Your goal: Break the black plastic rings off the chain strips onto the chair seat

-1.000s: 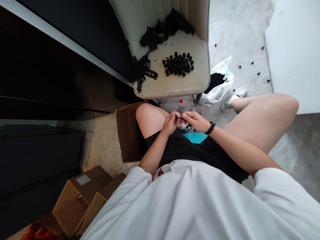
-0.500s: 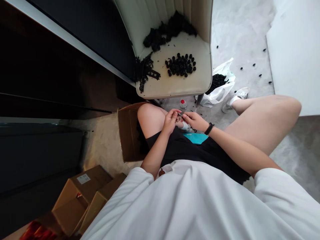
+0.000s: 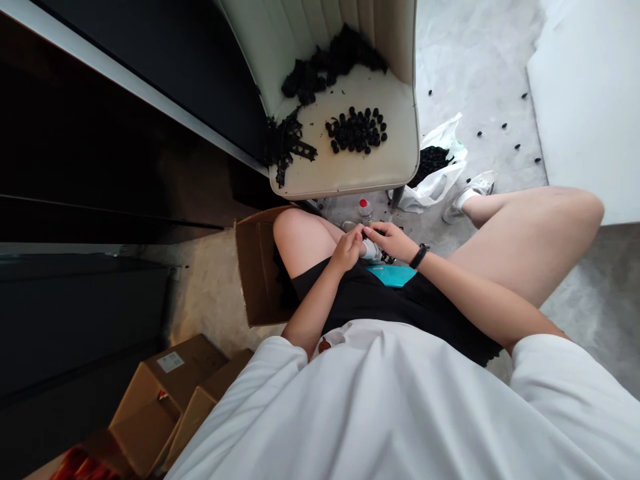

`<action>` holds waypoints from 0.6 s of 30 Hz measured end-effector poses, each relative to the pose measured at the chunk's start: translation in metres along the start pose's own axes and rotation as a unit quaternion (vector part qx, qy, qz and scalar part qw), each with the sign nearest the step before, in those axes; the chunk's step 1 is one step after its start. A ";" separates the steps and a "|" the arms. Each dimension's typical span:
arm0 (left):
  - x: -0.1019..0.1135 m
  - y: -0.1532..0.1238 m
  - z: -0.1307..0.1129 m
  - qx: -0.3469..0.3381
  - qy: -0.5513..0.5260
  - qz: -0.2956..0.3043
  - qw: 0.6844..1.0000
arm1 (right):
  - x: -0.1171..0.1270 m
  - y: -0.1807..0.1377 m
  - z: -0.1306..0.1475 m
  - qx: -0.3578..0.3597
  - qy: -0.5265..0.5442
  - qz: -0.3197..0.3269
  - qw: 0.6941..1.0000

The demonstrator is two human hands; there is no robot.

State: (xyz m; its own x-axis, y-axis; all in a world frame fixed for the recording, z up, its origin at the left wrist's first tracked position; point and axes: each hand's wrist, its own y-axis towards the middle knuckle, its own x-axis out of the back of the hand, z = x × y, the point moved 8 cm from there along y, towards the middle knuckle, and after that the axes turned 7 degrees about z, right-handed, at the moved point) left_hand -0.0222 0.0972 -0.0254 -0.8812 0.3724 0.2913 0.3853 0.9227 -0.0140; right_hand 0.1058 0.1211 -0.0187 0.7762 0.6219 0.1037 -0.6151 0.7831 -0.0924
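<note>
Over my lap the two hands meet, fingertips touching. My left hand (image 3: 347, 248) is closed, its thumb and fingers pressed together. From the other side my right hand (image 3: 393, 241), with a black band (image 3: 419, 256) at its wrist, pinches against the left fingertips. A bit of something dark shows between the fingers, mostly hidden. Below the right hand black openwork scraps (image 3: 387, 257) are visible; whether they hang from it or lie on the floor I cannot tell. A teal flat item (image 3: 393, 275) lies between my thighs.
Ahead, a cream chair (image 3: 345, 179) bears a heap of small black round pieces (image 3: 356, 129) and black scraps (image 3: 291, 141). A white bag (image 3: 425, 199) of black pieces stands beside it. A red-capped bottle (image 3: 365, 209) and cardboard boxes (image 3: 253, 267) are near my legs; loose pieces dot the floor.
My fingers have drawn closer together, and the thin dark piece seen between them before is now mostly covered. The view has shifted slightly.
</note>
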 end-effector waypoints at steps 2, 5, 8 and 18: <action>-0.003 0.001 -0.003 -0.001 -0.001 0.022 1.000 | 0.000 0.000 -0.001 0.005 -0.001 0.003 1.000; -0.007 0.004 0.007 0.037 -0.049 0.034 0.998 | -0.001 -0.002 0.001 0.004 0.013 0.011 1.000; -0.014 0.006 0.018 0.066 -0.191 0.042 0.978 | -0.005 -0.004 0.005 0.002 0.085 0.035 0.996; -0.016 -0.001 0.023 0.152 -0.476 -0.034 0.865 | -0.002 -0.005 0.010 0.024 0.194 0.041 0.980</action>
State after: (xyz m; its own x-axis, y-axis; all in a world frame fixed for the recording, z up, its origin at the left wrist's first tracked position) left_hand -0.0147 0.0929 -0.0523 -0.7810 0.0954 -0.6172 0.3610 0.8754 -0.3215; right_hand 0.1058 0.1156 -0.0082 0.7127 0.6395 -0.2881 -0.6755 0.7365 -0.0363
